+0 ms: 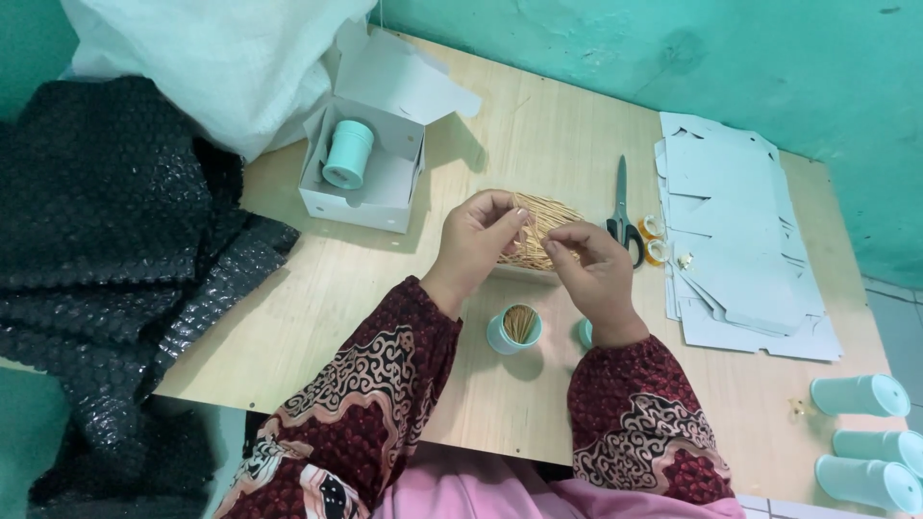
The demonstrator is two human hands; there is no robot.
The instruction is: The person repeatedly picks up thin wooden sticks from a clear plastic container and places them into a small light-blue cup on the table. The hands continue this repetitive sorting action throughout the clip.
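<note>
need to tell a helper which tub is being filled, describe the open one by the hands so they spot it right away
On the pale wooden table, look just below the person's two hands, at the near edge. The small mint-green tub stands upright there, lid off, packed with thin wooden sticks. The other mint tubs lie closed at the right edge.

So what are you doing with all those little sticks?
A person's left hand and right hand pinch thin wooden sticks over a pile of sticks on the table. In front of them stands an open mint tube with sticks already in it. A closed tube sits in an open white box to the left. Scissors and flat unfolded boxes lie to the right.
</note>
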